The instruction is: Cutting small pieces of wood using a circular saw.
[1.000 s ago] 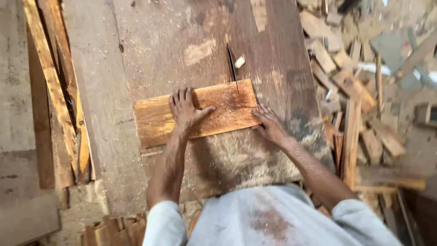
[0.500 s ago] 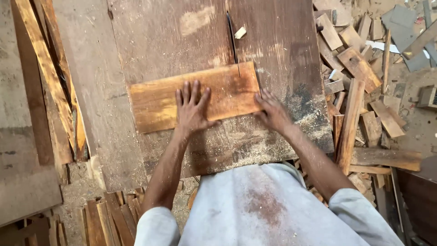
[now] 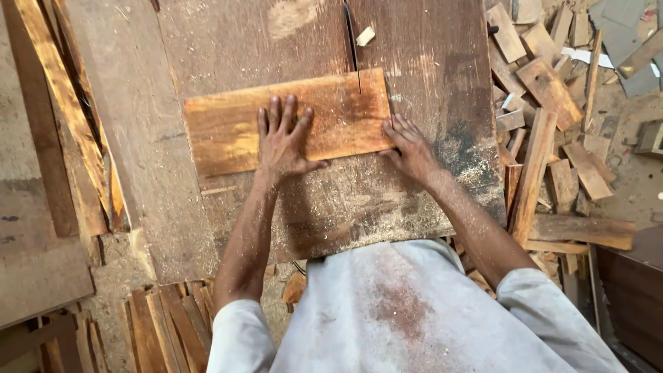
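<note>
Pressing flat, fingers spread, no clamp: left hand (image 3: 282, 141) palm-down on the middle of the wooden board (image 3: 228, 128), right hand (image 3: 411, 148) open at the board's lower right corner, fingertips against its end and near edge. Neither hand closed around anything.

Underneath, broad saw table (image 3: 428, 62) of dark, worn planks, scuffed and stained, pale bare patch near the far edge. Thick drift of fine sawdust (image 3: 359, 207) over the near part, heaviest between the arms and to the right of the right hand.

On the table, the board lying crosswise: long rectangular plank, orange-brown, visible grain, lighter yellowish streaks toward the left end, dusted with sawdust. Straight narrow slot (image 3: 350, 34) in the tabletop running away from the person, meeting the board's far edge near its right end, with a short dark cut line (image 3: 359, 81) entering the board there.

Right of the table, loose heap of offcuts (image 3: 545, 90) on the floor: short rectangular blocks and long thin strips, reddish and tan, lying at all angles. Left of the table, long slender strips (image 3: 65, 103) leaning lengthwise beside the edge. Below left, a row of narrow reddish slats (image 3: 162, 331).

Small pale wood chip (image 3: 364, 36) just right of the slot, well beyond the board.
</note>
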